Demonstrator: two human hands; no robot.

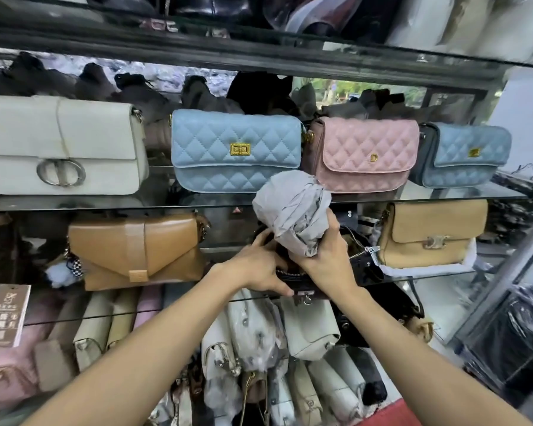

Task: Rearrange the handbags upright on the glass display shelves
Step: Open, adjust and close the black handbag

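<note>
I see my right hand [323, 259] gripping a crumpled grey paper wad [293, 210] over the open glossy black zip handbag [360, 265], which lies at the near edge of the middle glass shelf [428, 275]. My left hand [259, 265] holds the bag's near side. The brown hang tag [6, 315] far left has unreadable writing.

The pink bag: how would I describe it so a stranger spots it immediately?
Look at the glass shelf holding a row of four upright bags. The pink bag stands third from the left, between two blue quilted ones, and is the only pink quilted flap there.
</note>
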